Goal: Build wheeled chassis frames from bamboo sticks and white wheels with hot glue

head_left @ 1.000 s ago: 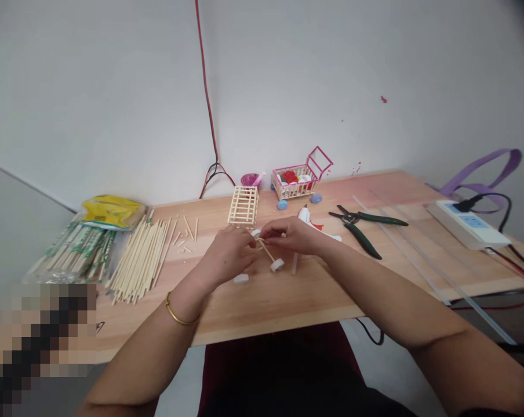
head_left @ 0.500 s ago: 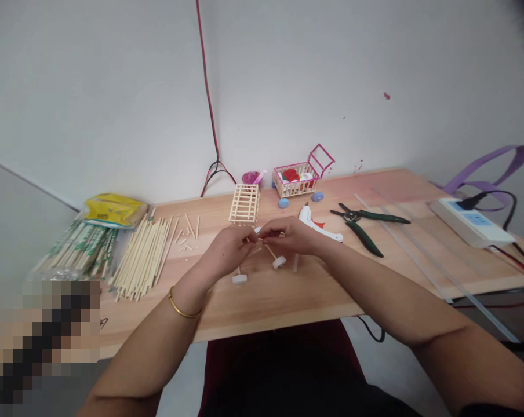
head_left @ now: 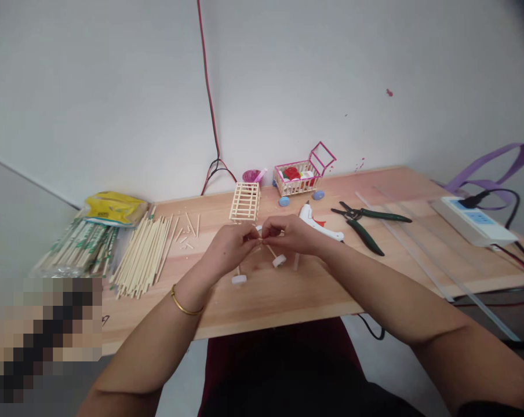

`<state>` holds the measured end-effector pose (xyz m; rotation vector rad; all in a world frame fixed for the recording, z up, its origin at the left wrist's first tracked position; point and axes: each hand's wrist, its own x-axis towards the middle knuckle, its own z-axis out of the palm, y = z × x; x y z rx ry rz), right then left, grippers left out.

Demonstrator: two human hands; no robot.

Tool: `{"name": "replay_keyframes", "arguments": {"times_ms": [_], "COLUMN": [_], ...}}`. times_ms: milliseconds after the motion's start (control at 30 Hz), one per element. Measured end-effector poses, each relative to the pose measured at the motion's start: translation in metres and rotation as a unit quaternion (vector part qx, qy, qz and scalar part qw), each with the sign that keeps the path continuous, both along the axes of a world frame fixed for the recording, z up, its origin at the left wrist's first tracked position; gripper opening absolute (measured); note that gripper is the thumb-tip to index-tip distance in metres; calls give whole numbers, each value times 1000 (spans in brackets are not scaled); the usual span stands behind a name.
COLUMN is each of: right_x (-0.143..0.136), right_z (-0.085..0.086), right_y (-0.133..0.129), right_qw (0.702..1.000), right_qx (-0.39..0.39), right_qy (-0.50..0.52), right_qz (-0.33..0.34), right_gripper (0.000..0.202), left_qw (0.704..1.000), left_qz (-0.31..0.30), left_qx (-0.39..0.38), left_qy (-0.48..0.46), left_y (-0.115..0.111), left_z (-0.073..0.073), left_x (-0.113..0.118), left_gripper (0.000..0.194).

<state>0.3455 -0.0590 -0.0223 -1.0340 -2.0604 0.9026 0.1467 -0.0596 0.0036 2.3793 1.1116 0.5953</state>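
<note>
My left hand (head_left: 231, 246) and my right hand (head_left: 290, 234) meet over the middle of the table, fingertips pinched together. Whatever lies between them is too small to make out. Below the right fingers, a thin stick ends in a white wheel (head_left: 279, 261). Another white wheel (head_left: 239, 279) on a stick rests under my left hand. Just behind the hands sits a small frame of pale sticks (head_left: 245, 201). A white glue gun (head_left: 316, 223) lies beside my right hand.
Loose sticks (head_left: 144, 255) and bagged sticks (head_left: 82, 246) lie at left, under a yellow packet (head_left: 114, 209). A small pink-handled cart (head_left: 299, 178) stands at the back. Green-handled cutters (head_left: 366, 226), clear glue rods and a power strip (head_left: 473, 221) are at right.
The fingertips of my right hand have shifted slightly against those of my left. The view has moved a little; the objects on the table stay where they were.
</note>
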Motion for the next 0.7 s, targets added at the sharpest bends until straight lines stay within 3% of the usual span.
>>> {"name": "replay_keyframes", "arguments": {"times_ms": [400, 567, 700], "right_x": [1, 10, 14], "right_z": [2, 4, 1], "right_y": [0, 5, 6], "right_qw": [1000, 998, 996], "right_qx": [6, 38, 33], "right_qy": [-6, -11, -65], "right_qz": [7, -46, -43], "right_gripper": [14, 15, 13], "left_qw": [999, 995, 992], "left_qz": [-7, 9, 28], "left_qx": [34, 77, 93], "left_qy": [28, 60, 85], "left_y": [-1, 1, 1], "left_z": [1, -4, -9], "left_x": [1, 3, 7], "left_gripper": [10, 9, 8]}}
